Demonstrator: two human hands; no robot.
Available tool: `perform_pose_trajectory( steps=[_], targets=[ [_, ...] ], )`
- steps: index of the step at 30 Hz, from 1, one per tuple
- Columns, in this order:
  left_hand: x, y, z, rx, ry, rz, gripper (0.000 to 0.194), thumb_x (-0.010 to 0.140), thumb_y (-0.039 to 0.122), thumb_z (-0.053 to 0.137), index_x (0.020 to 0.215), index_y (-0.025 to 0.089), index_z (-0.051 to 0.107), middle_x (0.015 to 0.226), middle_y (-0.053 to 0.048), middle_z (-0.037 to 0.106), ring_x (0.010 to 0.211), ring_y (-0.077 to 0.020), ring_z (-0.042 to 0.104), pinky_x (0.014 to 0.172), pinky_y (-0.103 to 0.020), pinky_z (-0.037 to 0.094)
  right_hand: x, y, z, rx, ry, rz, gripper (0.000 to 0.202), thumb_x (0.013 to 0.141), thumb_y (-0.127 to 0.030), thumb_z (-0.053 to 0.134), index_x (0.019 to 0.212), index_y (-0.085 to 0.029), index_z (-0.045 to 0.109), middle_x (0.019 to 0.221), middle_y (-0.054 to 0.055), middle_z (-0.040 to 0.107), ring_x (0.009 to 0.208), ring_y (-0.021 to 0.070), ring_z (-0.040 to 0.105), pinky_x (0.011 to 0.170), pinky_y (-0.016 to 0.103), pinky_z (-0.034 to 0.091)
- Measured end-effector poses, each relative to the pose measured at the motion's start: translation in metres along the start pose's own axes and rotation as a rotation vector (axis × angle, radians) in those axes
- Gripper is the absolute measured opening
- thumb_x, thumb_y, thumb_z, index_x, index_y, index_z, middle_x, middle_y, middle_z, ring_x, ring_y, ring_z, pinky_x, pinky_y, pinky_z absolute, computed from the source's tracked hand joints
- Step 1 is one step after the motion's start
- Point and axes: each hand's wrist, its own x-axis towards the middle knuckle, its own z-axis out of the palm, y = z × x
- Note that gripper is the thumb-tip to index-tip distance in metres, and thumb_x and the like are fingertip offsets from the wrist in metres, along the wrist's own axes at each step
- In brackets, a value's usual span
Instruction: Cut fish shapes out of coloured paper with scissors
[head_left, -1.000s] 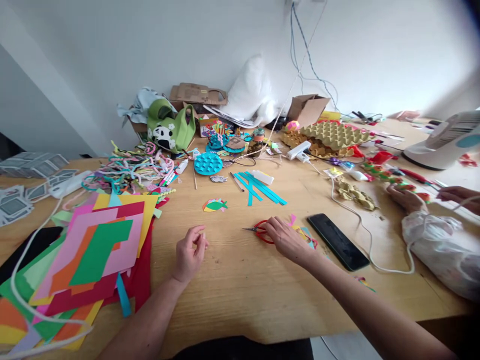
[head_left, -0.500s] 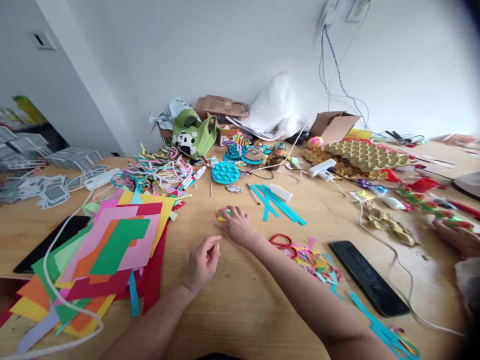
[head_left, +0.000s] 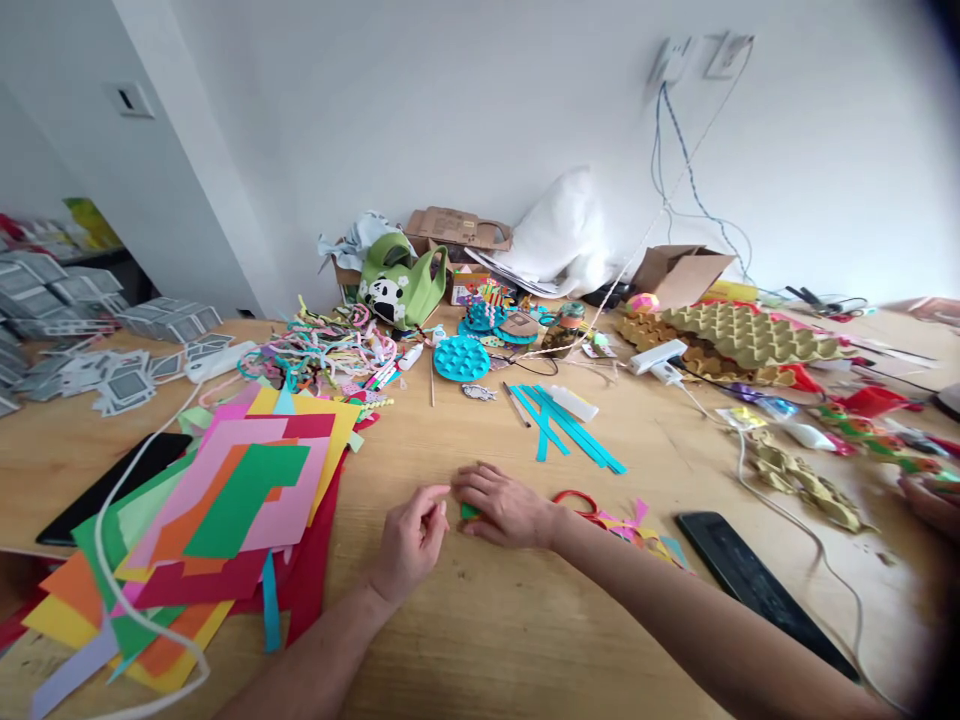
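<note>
Palm down on the wooden table, my right hand (head_left: 504, 505) covers most of a small coloured paper piece (head_left: 469, 511); a green bit of it shows beneath the fingers. My left hand (head_left: 412, 535) is just to its left, fingers curled and thumb against the index finger; anything inside is too small to make out. Red-handled scissors (head_left: 579, 503) lie by my right wrist, beside colourful paper scraps (head_left: 637, 528). Blue paper strips (head_left: 574, 425) lie beyond my right hand, near a pencil (head_left: 517, 406) and a white glue bottle (head_left: 574, 403).
Coloured paper sheets (head_left: 240, 500) are stacked at the left, with a white cable across them. A black phone (head_left: 765, 590) lies at the right. Behind stand a green panda bag (head_left: 401, 285) and egg trays (head_left: 757, 333). Another person's hand (head_left: 930, 505) is at the right edge.
My right hand has moved nearer, beside my left hand, and the small paper piece under it has come closer too. The camera view has shifted slightly.
</note>
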Motion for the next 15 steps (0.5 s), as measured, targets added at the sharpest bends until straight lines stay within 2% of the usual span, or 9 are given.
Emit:
perform_pose_trajectory(
  steps=[2,4,6,8,11,13,15],
  targets=[
    [0.0,0.0,0.0,0.001,-0.004,-0.002,0.019,0.095,0.019,0.048,0.11,0.019,0.059,0.066,0.0,0.068,0.059,-0.0116,0.066,0.058,-0.019,0.051,-0.014,-0.003,-0.005,0.034,-0.034,-0.073,0.033,0.097,-0.039,0.053,0.112,-0.012,0.064,0.127,0.017,0.064,0.129,0.0263,0.049,0.11,0.043,0.039],
    [0.0,-0.001,0.0,0.001,-0.005,-0.004,0.019,0.095,0.019,0.048,0.11,0.019,0.059,0.065,0.001,0.067,0.058,-0.0114,0.065,0.059,-0.02,0.051,-0.025,-0.006,-0.011,0.034,-0.069,-0.084,0.027,0.096,-0.037,0.054,0.107,-0.014,0.066,0.124,0.015,0.066,0.131,0.0276,0.049,0.113,0.049,0.035],
    [0.0,-0.002,0.0,0.003,-0.002,0.0,0.018,0.095,0.019,0.047,0.11,0.019,0.059,0.064,0.002,0.065,0.056,-0.0111,0.064,0.058,-0.02,0.05,-0.03,-0.007,-0.017,0.011,-0.077,-0.057,0.028,0.095,-0.038,0.055,0.107,-0.016,0.067,0.125,0.014,0.067,0.136,0.0304,0.046,0.116,0.057,0.028],
    [0.0,-0.002,0.001,0.002,-0.009,-0.002,0.018,0.095,0.019,0.047,0.109,0.019,0.059,0.063,0.002,0.065,0.055,-0.0106,0.063,0.056,-0.019,0.049,-0.029,-0.001,-0.025,-0.017,-0.028,0.012,0.03,0.095,-0.04,0.055,0.112,-0.017,0.066,0.129,0.013,0.065,0.139,0.0316,0.042,0.117,0.06,0.024],
    [-0.001,-0.003,0.002,-0.011,-0.034,-0.018,0.019,0.096,0.02,0.046,0.109,0.018,0.059,0.062,0.003,0.064,0.054,-0.0104,0.062,0.056,-0.019,0.049,-0.022,0.03,-0.044,-0.071,0.093,0.276,0.03,0.095,-0.038,0.056,0.116,-0.019,0.066,0.137,0.014,0.06,0.138,0.029,0.043,0.116,0.051,0.03],
    [-0.002,-0.004,0.002,-0.015,-0.041,-0.022,0.019,0.096,0.021,0.046,0.109,0.018,0.059,0.062,0.003,0.063,0.054,-0.0106,0.062,0.056,-0.019,0.049,-0.019,0.062,-0.059,-0.111,0.151,0.646,0.031,0.092,-0.035,0.062,0.12,-0.022,0.064,0.141,0.011,0.056,0.136,0.0261,0.045,0.114,0.041,0.034],
    [-0.002,-0.005,0.002,-0.011,-0.037,-0.025,0.019,0.096,0.021,0.046,0.109,0.018,0.059,0.062,0.003,0.063,0.055,-0.0105,0.062,0.057,-0.019,0.049,-0.021,0.095,-0.072,-0.149,0.222,0.86,0.04,0.093,-0.029,0.059,0.13,-0.013,0.056,0.141,0.022,0.052,0.133,0.0348,0.046,0.108,0.05,0.035]
  ],
)
